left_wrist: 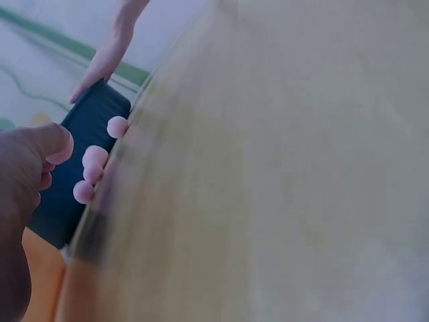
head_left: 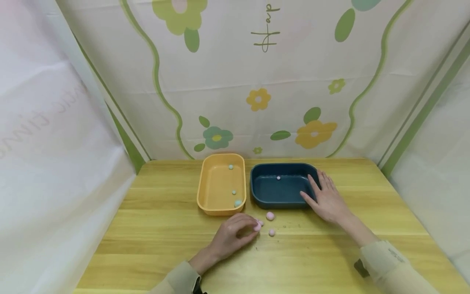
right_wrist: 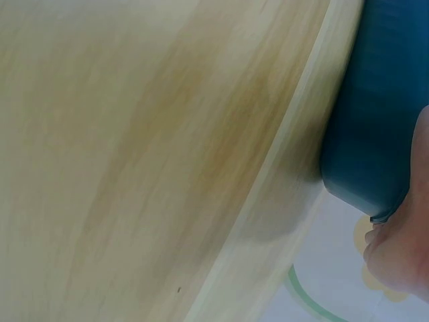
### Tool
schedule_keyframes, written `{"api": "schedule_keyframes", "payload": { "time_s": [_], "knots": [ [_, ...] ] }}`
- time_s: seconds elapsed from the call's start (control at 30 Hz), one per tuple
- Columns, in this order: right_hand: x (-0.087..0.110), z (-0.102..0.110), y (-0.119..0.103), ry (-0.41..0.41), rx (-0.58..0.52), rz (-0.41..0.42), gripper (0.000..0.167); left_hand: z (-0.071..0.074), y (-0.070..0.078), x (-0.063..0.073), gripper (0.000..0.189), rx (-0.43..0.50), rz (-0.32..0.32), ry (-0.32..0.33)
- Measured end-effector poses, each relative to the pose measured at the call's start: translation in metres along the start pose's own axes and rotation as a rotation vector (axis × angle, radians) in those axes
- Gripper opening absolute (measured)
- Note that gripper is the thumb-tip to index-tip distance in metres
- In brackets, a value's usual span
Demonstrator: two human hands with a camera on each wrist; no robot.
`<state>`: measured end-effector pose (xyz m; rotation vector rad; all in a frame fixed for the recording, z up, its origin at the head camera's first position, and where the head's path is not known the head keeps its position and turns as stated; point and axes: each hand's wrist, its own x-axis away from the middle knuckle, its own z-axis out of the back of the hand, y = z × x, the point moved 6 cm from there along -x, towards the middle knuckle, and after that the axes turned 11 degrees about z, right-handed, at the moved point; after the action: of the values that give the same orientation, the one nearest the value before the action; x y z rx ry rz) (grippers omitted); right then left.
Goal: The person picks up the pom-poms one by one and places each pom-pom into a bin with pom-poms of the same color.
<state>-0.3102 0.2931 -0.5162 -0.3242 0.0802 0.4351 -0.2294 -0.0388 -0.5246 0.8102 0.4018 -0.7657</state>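
My left hand (head_left: 231, 237) is low at the table in front of the trays and pinches a pink ball (head_left: 258, 226) at its fingertips. Beside it lie other pink balls, one larger (head_left: 270, 216) and one small (head_left: 271, 232). In the left wrist view several pink balls (left_wrist: 117, 127) show near the dark blue tray (left_wrist: 77, 161). My right hand (head_left: 328, 202) rests on the right end of that dark blue tray (head_left: 282, 205), fingers spread over its rim. A tiny pink ball (head_left: 278, 178) sits inside. In the right wrist view, only part of the right hand (right_wrist: 399, 248) shows.
A yellow tray (head_left: 220, 179) stands left of the dark blue one, with pale green balls (head_left: 238, 203) inside. Small crumbs are scattered on the wooden table (head_left: 154, 232). A patterned cloth (head_left: 227, 77) hangs behind the table, with more cloth at both sides.
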Motion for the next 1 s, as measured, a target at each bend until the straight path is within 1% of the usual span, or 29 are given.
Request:
{"api": "schedule_keyframes", "payload": {
  "time_s": [0.23,0.43,0.6,0.77,0.93,1.0],
  "knots": [
    [-0.002,0.001,-0.001,-0.002,0.009,-0.002,0.089,0.005,0.012,-0.009,0.037,-0.021,-0.055,0.028],
    [-0.003,0.002,-0.001,0.003,0.011,0.0,0.089,0.01,0.018,-0.018,0.034,-0.013,-0.064,0.04],
    [-0.003,0.003,0.0,0.004,0.008,0.004,0.089,0.014,0.021,-0.027,0.03,-0.038,-0.081,0.076],
    [-0.001,0.003,0.0,-0.002,0.018,0.0,0.089,0.016,0.02,-0.036,0.033,-0.051,-0.069,0.106],
    [0.001,0.004,-0.003,-0.001,0.013,0.0,0.088,0.017,0.019,-0.042,0.033,-0.045,-0.046,0.11],
    [0.002,0.004,-0.004,0.0,0.013,-0.001,0.088,0.016,0.018,-0.045,0.033,-0.025,-0.031,0.107]
  ]
}}
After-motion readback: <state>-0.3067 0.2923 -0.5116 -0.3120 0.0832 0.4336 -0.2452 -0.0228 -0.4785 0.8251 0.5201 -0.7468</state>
